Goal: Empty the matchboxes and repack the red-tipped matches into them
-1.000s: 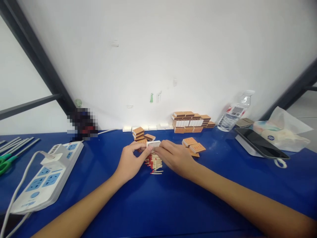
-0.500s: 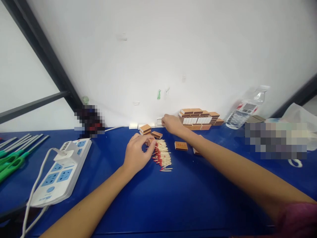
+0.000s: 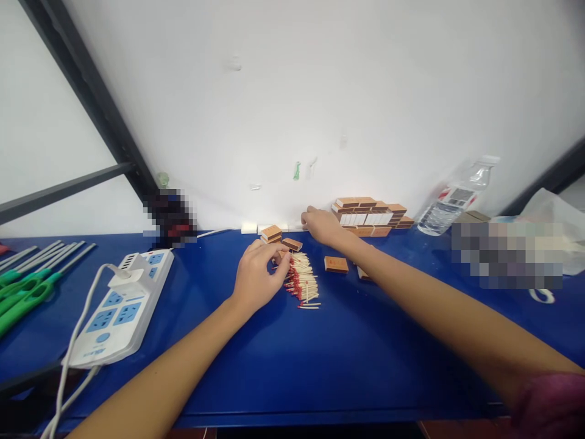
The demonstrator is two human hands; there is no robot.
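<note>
My left hand [image 3: 260, 275] is bent beside the heap of red-tipped matches [image 3: 305, 277], thumb and fingers closed round a matchbox sleeve that is now mostly hidden. Just beyond its fingers are a small stack of matchboxes [image 3: 271, 233] and a single matchbox [image 3: 292, 244]. By the wall, my right hand [image 3: 323, 225] has loosely bent fingers with nothing visible in them. A white matchbox tray [image 3: 296, 229] lies low against the wall, close to those fingertips. Right of that hand, several matchboxes are stacked in a wall-like block [image 3: 365, 214].
One matchbox [image 3: 336, 264] lies on the blue table [image 3: 292, 366], another partly behind my right forearm. A white power strip [image 3: 123, 314] and green-handled scissors [image 3: 34, 292] are at left. A water bottle [image 3: 450, 198] leans on the wall at right, near a plastic bag [image 3: 555, 225].
The white tray, upright by my right fingers before, now lies low against the wall, and those fingers have come up off it. The orange sleeve in my left hand has turned mostly out of sight.
</note>
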